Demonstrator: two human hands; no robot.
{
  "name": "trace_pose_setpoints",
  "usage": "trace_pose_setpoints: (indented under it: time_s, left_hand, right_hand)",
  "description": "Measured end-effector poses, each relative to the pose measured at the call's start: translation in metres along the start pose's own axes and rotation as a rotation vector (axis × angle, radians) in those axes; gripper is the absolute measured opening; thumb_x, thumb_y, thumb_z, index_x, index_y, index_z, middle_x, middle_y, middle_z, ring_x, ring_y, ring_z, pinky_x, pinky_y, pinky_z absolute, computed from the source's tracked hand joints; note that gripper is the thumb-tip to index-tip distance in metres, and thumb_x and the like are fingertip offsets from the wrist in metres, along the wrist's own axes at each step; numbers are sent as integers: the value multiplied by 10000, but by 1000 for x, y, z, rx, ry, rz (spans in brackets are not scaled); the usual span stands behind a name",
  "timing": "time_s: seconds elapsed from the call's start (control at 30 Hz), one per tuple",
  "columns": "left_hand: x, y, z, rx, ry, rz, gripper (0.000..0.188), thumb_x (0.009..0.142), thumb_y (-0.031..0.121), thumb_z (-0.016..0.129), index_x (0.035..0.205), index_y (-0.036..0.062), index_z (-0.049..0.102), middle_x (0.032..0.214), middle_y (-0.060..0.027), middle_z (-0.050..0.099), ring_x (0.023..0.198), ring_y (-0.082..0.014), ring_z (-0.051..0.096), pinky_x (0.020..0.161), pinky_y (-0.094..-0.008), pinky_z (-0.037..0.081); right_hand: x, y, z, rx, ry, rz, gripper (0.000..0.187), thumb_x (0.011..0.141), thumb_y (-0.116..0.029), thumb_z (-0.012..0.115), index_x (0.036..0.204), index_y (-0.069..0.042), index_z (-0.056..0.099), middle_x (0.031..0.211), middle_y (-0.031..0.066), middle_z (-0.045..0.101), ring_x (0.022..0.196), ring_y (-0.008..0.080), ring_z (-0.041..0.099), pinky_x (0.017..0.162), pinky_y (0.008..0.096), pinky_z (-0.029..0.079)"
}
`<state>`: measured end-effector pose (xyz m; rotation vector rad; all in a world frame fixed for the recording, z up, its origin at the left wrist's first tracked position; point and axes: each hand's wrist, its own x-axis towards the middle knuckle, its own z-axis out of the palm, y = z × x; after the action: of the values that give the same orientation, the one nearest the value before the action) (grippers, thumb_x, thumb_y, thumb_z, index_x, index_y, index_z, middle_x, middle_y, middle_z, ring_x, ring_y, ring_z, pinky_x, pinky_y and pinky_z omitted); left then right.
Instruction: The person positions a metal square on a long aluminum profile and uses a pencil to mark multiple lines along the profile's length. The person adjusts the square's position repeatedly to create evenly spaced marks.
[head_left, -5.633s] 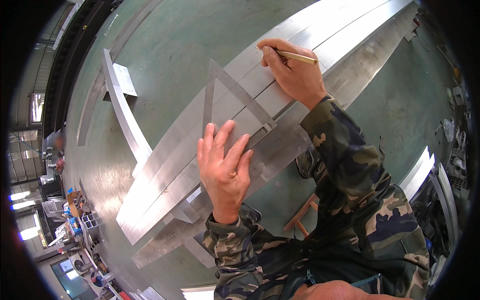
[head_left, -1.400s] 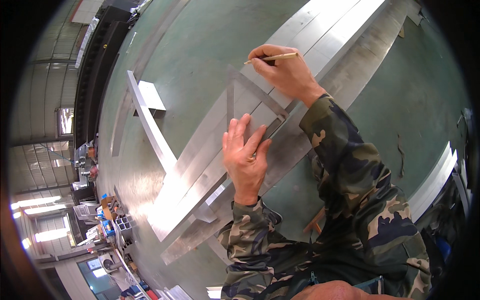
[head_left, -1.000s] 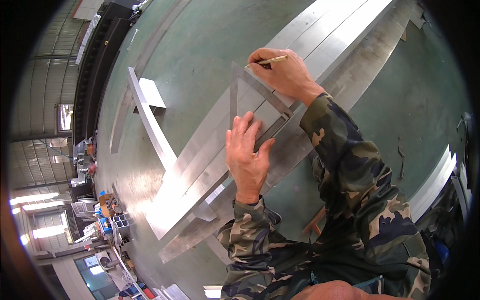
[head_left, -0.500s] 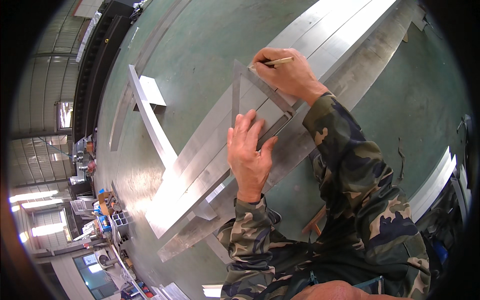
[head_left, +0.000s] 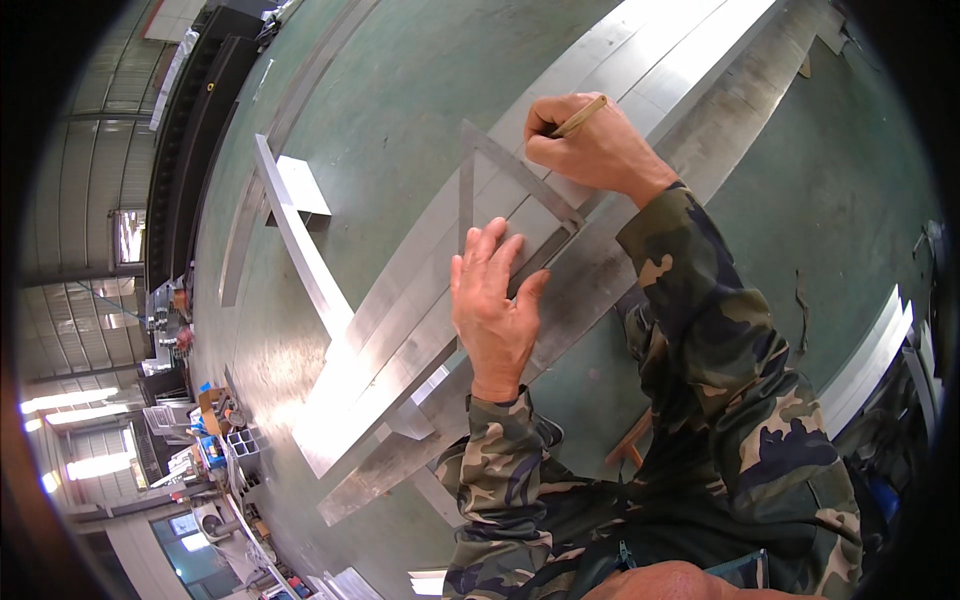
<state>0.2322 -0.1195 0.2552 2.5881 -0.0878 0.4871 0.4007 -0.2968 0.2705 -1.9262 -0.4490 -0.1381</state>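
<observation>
My left hand [head_left: 497, 305] lies with its fingers spread over long silvery metal bars [head_left: 400, 310] set side by side. Its fingertips reach the near end of a flat metal triangular square [head_left: 520, 176], which rests across the bars. In my right hand [head_left: 600, 148] is a thin wooden pencil [head_left: 582, 117], gripped between curled fingers, with its back end pointing up and right. The pencil's tip is hidden behind the hand. This hand is just right of the square's upper edge, above the bars.
A dull metal beam [head_left: 590, 300] runs under and beside the bars. Another narrow bar [head_left: 300, 235] extends to the left near a white-topped block [head_left: 302, 188]. White lengths of metal [head_left: 868, 365] are at the right. Boxes and tools [head_left: 215, 420] stand far left on the green floor.
My right hand has shifted right, away from the square's upper corner, and the pencil has tilted more upright. My left hand stays in nearly the same place on the bars.
</observation>
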Motion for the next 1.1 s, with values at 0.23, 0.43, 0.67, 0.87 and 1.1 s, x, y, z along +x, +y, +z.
trace_pose_setpoints:
  time_s: [0.23, 0.43, 0.67, 0.87, 1.1]
  left_hand:
    - [-2, -1, -3, -4, 1, -11, 431, 845, 111, 873, 1255, 56, 754, 1488, -88, 694, 1469, -354, 575, 1220, -503, 413]
    - [-3, 0, -3, -4, 0, -11, 441, 843, 107, 875, 1265, 65, 756, 1489, -82, 697, 1480, -350, 571, 1234, -507, 401]
    - [-4, -6, 5, -16, 20, 7, 426, 850, 121, 878, 1257, 77, 760, 1494, -81, 695, 1474, -353, 571, 1222, -504, 412]
    - [6, -13, 34, 26, 82, 62, 445, 864, 241, 879, 1268, 103, 752, 1525, -66, 665, 1482, -359, 550, 1225, -563, 405]
    - [-5, -15, 34, -49, 80, 1, 433, 862, 252, 878, 1259, 120, 764, 1507, -53, 671, 1491, -357, 542, 1254, -570, 383]
  right_hand:
    - [-6, -6, -12, -57, -103, 18, 182, 786, -202, 667, 782, -29, 725, 658, 163, 637, 606, 345, 577, 598, 446, 473]
    - [-10, -1, -13, 107, 71, -4, 174, 842, -191, 669, 841, -44, 762, 686, 116, 678, 614, 249, 626, 604, 378, 496]
    - [-7, 18, -26, 389, 490, -182, 183, 1036, -153, 662, 1081, -28, 787, 818, 30, 746, 731, 91, 646, 673, 266, 521]
    - [-80, 83, -90, 674, 594, -31, 405, 1193, -310, 528, 1500, -73, 645, 1146, 56, 785, 778, 34, 506, 694, 194, 429]
    - [-367, 242, -70, -16, 170, 336, 268, 1161, -252, 564, 1077, -17, 663, 897, 42, 657, 792, 138, 597, 731, 306, 504]
